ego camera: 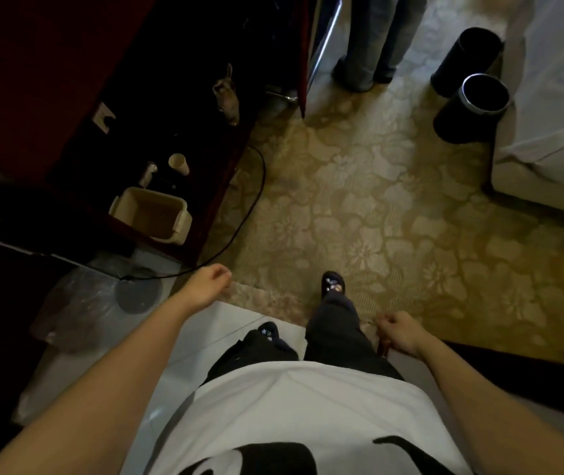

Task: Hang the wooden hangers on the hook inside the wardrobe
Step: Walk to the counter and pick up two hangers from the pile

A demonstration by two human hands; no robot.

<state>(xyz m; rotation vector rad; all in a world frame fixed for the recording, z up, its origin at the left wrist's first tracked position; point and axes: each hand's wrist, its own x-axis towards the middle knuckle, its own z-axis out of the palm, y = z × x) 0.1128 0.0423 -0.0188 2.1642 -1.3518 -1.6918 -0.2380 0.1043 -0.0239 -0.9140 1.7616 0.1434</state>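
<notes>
I look straight down at my own body and feet. My left hand (209, 285) hangs over the edge between tile and carpet, its fingers curled in with nothing in them. My right hand (397, 333) is a fist beside my right leg. A short brown wooden piece (383, 350) sticks out under that fist, and a thin wire shows at its left; it looks like a wooden hanger seen edge-on, mostly hidden by the hand. No hook or wardrobe interior can be made out.
A dark red-brown cabinet (68, 80) stands at the left with a beige bin (152, 214), cups and a black cable (256, 186) beside it. Two black round bins (470, 108) stand by a white bed (554, 97). Another person's legs (369, 39) stand ahead on the patterned carpet (376, 207).
</notes>
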